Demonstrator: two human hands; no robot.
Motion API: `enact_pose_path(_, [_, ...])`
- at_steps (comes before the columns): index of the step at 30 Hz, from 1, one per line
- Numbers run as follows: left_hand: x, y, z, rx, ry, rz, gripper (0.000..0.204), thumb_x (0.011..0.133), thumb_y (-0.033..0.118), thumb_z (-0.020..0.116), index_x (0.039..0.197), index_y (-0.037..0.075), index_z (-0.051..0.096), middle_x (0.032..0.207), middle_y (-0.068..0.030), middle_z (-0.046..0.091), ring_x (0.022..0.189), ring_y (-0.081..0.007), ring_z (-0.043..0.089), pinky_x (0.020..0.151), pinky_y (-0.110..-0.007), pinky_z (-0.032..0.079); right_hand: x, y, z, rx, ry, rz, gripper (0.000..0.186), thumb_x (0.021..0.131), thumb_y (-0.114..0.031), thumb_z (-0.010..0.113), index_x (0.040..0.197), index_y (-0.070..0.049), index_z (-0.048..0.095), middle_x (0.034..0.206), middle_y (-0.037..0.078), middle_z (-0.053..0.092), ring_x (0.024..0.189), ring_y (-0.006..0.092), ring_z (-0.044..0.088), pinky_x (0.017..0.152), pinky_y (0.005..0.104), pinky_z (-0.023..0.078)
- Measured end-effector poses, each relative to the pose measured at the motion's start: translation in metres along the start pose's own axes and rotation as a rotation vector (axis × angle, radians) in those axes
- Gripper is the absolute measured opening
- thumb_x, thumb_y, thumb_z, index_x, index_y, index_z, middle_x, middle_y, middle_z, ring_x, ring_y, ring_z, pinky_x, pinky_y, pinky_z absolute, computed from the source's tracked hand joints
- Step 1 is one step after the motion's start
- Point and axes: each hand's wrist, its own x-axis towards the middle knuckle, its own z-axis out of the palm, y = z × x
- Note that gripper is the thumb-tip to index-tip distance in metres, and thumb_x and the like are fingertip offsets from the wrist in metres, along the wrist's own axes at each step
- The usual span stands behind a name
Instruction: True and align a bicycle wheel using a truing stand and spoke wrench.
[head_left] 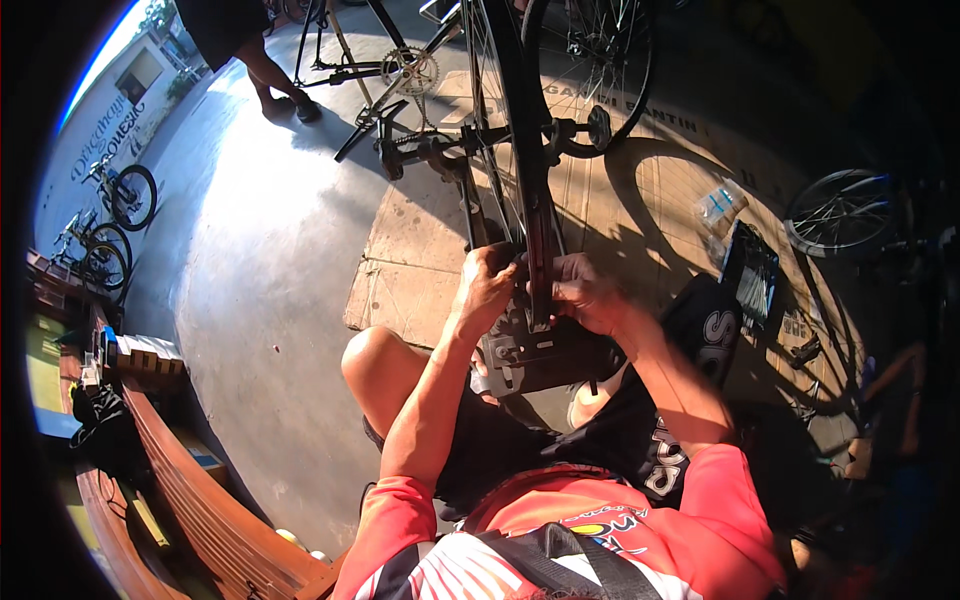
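Note:
A bicycle wheel, seen nearly edge-on, stands upright in front of me in a dark metal wheel stand. Its base lies between my knees. At the left side of the rim, the curled fingers of my left hand are closed against the wheel. My right hand is at the other side of the rim, a little nearer its low end. Its fingers are bent together in a pinch, and what lies between them is too small to make out.
Flattened cardboard covers the floor under the stand. To the right lie a tool case, a plastic packet and a loose wheel. A bicycle frame and a standing person's legs are ahead. A wooden bench runs along the left.

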Motion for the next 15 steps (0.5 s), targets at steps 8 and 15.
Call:
enact_pose_path(8, [-0.004, 0.000, -0.004, 0.158, 0.022, 0.253, 0.029, 0.095, 0.021, 0.066, 0.104, -0.007, 0.071, 0.084, -0.0130, 0.071, 0.076, -0.0173, 0.068, 0.068, -0.032, 0.056, 0.009, 0.006, -0.002, 0.034, -0.002, 0.077, 0.021, 0.086, -0.014, 0.077, 0.102, -0.002, 0.071, 0.081, 0.003, 0.072, 0.060, 0.0099, 0.065, 0.048, 0.0236, 0.049])
enact_pose_path(15, [0.002, 0.020, -0.007, 0.029, -0.095, -0.086, 0.026, 0.094, 0.020, 0.068, 0.102, -0.004, 0.075, 0.081, -0.0137, 0.073, 0.072, -0.0161, 0.068, 0.066, -0.035, 0.054, 0.019, -0.004, 0.013, -0.300, 0.203, 0.071, 0.021, 0.075, -0.015, 0.083, 0.085, 0.000, 0.073, 0.072, 0.004, 0.069, 0.052, 0.0109, 0.059, 0.042, 0.0294, 0.042])
